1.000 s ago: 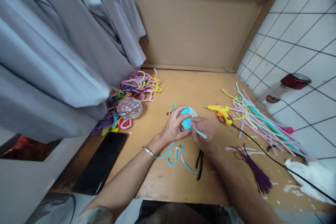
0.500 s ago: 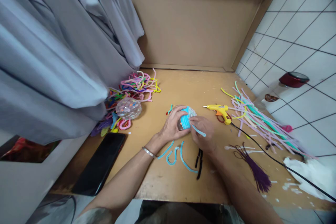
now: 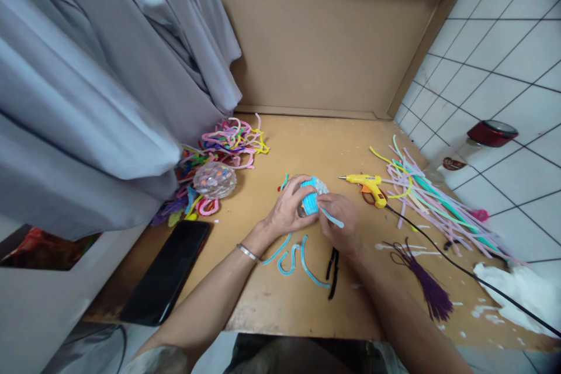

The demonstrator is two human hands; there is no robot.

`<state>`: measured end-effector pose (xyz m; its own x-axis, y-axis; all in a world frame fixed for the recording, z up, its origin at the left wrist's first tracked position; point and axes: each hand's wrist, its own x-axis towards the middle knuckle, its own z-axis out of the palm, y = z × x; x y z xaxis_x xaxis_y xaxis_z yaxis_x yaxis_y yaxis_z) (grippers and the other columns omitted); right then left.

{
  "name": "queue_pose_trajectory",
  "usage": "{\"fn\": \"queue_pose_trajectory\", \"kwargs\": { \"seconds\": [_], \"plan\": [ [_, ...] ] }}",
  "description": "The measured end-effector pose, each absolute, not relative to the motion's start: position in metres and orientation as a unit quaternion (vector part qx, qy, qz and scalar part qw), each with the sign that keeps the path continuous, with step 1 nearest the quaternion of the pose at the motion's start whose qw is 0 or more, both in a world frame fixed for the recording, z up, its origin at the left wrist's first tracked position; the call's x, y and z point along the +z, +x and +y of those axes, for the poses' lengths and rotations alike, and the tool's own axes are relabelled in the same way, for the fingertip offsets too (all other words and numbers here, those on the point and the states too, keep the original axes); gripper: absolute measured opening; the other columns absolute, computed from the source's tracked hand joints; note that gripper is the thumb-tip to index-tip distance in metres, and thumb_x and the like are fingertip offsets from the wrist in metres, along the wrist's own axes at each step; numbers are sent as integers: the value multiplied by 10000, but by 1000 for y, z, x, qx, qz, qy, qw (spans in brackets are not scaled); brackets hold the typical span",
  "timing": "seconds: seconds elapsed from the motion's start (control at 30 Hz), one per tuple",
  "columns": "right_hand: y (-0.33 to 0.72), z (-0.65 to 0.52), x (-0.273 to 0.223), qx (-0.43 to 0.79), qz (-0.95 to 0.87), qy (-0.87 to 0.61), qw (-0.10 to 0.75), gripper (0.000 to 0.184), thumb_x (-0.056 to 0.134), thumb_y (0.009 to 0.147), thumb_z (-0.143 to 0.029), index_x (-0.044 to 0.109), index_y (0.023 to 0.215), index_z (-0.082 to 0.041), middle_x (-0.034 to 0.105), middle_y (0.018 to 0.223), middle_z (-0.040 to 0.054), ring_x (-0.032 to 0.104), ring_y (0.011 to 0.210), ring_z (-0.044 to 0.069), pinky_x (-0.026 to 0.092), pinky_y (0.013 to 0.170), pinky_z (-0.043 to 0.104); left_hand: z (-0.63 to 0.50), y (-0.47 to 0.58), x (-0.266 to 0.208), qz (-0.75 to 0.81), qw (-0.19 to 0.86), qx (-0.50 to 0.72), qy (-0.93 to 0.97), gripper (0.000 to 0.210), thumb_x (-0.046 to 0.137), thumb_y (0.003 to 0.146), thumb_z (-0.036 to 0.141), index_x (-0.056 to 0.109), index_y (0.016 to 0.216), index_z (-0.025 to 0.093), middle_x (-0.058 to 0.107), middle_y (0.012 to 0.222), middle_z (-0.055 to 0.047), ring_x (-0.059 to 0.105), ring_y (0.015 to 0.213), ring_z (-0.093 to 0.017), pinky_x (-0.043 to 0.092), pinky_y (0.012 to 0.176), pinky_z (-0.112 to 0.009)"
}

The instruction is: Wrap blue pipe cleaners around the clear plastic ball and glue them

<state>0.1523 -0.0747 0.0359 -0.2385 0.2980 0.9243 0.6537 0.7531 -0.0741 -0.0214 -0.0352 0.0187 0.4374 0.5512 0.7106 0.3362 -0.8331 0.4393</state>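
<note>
My left hand (image 3: 288,207) is closed around a small rounded piece wrapped in bright blue pipe cleaner (image 3: 310,197), with a clear, whitish part at its top right. Against the right side of that piece, my right hand (image 3: 340,219) pinches a light blue pipe cleaner (image 3: 333,219), whose free end sticks out toward the lower right. Loose blue pipe cleaners (image 3: 287,266) lie on the table just below my hands, one bent into a curl. Two short black strips (image 3: 335,274) rest near my right wrist.
A yellow glue gun (image 3: 366,182) lies to the right, its cord crossing the table. Beyond it are pastel pipe cleaners (image 3: 438,198) and a purple thread bundle (image 3: 427,289). At left sit a clear faceted ball (image 3: 214,180), a colourful pipe-cleaner heap (image 3: 232,140) and a phone (image 3: 169,272).
</note>
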Motion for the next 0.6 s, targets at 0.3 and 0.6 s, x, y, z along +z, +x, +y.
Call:
{"fn": "queue_pose_trajectory", "kwargs": {
  "seconds": [0.3,0.6],
  "plan": [
    [154,-73,33,-161,-772,-307,533,220,577,866,-48,605,1015,-207,746,878,88,736,847,213,641,768,367,-31,-20,11,231,134,508,819,607,766,799,369,412,1276,244,541,1351,-179,539,1294,-317,475,1036,-538],
    [153,-75,37,-167,-769,-314,530,204,549,900,-69,603,1010,-232,741,888,68,741,832,205,648,744,368,-33,-24,15,245,133,469,838,636,747,819,392,452,1361,238,513,1386,-189,522,1316,-337,457,1073,-557]
  ]
}}
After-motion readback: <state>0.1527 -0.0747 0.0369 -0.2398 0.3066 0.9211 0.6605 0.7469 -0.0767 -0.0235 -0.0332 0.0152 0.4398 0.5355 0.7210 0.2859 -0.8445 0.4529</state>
